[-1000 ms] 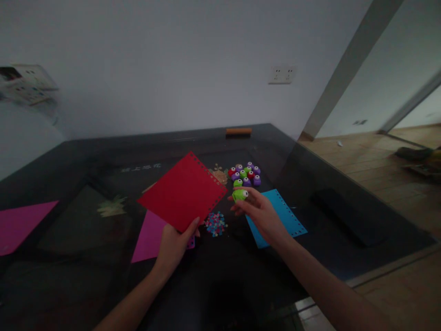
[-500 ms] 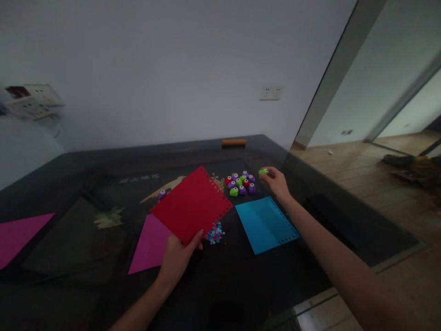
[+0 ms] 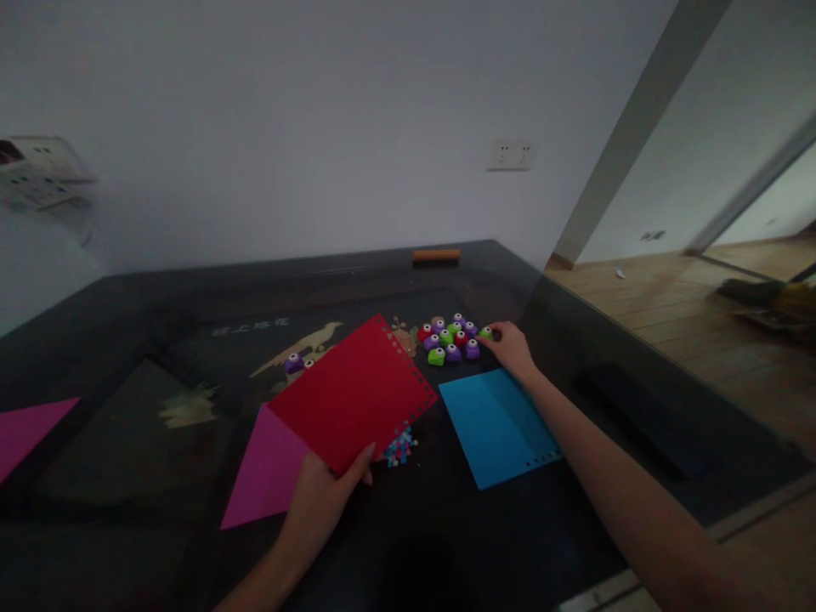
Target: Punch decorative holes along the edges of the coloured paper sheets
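Observation:
My left hand (image 3: 322,500) pinches the near corner of a red paper sheet (image 3: 354,393) with punched holes along its right edge, held tilted above the dark table (image 3: 127,476). My right hand (image 3: 513,347) reaches far right, fingers closed around a small green punch (image 3: 485,332) set against a cluster of purple, green and red punches (image 3: 448,340). A blue sheet (image 3: 498,422) lies under my right forearm.
A magenta sheet (image 3: 263,474) lies under the red one, beside a heap of coloured paper dots (image 3: 400,446). A lone purple punch (image 3: 293,363), another magenta sheet (image 3: 25,427), an orange block (image 3: 436,254) and a dark flat slab (image 3: 637,408) also lie on the table.
My right hand carried the green punch from near the red sheet out to the right side of the punch cluster and lowered it to the table. The red sheet stayed in my left hand.

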A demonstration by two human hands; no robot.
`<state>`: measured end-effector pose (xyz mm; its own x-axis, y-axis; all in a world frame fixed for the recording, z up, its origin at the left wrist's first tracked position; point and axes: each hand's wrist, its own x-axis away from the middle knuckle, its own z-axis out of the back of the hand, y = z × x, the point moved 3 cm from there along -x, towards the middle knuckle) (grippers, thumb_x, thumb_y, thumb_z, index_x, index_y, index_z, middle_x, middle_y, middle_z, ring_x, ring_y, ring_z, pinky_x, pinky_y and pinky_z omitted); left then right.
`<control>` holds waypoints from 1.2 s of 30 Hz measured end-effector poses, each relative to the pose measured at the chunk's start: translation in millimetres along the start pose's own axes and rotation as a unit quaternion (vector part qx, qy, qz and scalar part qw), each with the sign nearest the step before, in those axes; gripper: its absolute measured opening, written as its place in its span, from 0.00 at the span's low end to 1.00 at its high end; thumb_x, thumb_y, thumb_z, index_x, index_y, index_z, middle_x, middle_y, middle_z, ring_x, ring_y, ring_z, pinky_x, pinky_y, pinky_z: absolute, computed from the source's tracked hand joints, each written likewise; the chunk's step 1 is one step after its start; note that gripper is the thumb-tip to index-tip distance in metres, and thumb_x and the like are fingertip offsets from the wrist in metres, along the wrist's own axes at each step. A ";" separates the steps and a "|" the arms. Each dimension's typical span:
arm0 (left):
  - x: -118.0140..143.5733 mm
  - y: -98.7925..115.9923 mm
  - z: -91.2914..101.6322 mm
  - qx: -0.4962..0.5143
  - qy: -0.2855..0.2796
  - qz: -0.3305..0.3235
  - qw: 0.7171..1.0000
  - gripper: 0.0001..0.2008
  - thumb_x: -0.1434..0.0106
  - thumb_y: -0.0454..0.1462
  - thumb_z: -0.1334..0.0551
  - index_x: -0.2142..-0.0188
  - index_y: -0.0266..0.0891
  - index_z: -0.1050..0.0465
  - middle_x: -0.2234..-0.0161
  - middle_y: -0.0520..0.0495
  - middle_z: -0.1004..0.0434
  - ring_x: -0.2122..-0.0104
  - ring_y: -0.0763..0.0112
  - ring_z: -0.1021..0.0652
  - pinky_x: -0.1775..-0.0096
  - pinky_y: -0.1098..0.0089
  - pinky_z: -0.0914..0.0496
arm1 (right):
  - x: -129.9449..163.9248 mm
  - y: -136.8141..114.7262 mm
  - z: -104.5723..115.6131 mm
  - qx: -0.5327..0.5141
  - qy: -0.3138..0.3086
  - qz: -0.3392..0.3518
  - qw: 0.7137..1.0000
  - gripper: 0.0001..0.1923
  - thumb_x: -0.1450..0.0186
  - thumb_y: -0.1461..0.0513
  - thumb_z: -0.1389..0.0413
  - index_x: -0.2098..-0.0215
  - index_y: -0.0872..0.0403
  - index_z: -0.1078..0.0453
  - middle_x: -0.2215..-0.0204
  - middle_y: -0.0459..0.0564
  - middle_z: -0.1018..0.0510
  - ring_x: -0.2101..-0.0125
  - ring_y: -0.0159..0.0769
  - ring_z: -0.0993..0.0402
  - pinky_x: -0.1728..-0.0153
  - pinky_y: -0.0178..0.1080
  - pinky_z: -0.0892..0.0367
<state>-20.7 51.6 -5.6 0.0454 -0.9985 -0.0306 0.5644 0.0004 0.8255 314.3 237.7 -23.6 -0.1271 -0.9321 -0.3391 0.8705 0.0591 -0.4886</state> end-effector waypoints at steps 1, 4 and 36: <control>0.8 0.5 0.0 -0.003 -0.005 0.001 1.000 0.20 0.43 0.48 0.43 0.86 0.40 0.30 0.82 0.49 0.25 0.79 0.67 0.26 0.70 0.70 0.31 | -0.3 -1.0 0.4 0.013 -0.007 0.007 1.000 0.15 0.44 0.56 0.41 0.64 0.60 0.26 0.67 0.56 0.26 0.67 0.41 0.30 0.65 0.40 0.36; 2.8 3.0 0.7 -0.002 -0.016 0.001 1.000 0.19 0.43 0.47 0.42 0.85 0.40 0.29 0.81 0.49 0.24 0.78 0.66 0.25 0.69 0.70 0.31 | -1.3 -3.3 2.1 0.036 -0.021 0.012 0.999 0.15 0.44 0.57 0.41 0.62 0.60 0.26 0.66 0.57 0.26 0.66 0.41 0.30 0.64 0.40 0.35; 5.0 8.8 0.3 0.024 -0.038 0.006 0.999 0.19 0.42 0.46 0.43 0.84 0.39 0.30 0.78 0.47 0.22 0.74 0.65 0.22 0.68 0.70 0.32 | 10.9 -28.6 4.7 -0.048 -0.053 0.119 0.990 0.24 0.44 0.56 0.39 0.50 0.53 0.30 0.48 0.56 0.29 0.49 0.50 0.33 0.47 0.51 0.40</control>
<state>-15.8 46.6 1.7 -0.0123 -0.9997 0.0212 0.5233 0.0116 0.8521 290.3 224.2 -9.6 0.1310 -0.9198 -0.3699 0.8199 0.3103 -0.4812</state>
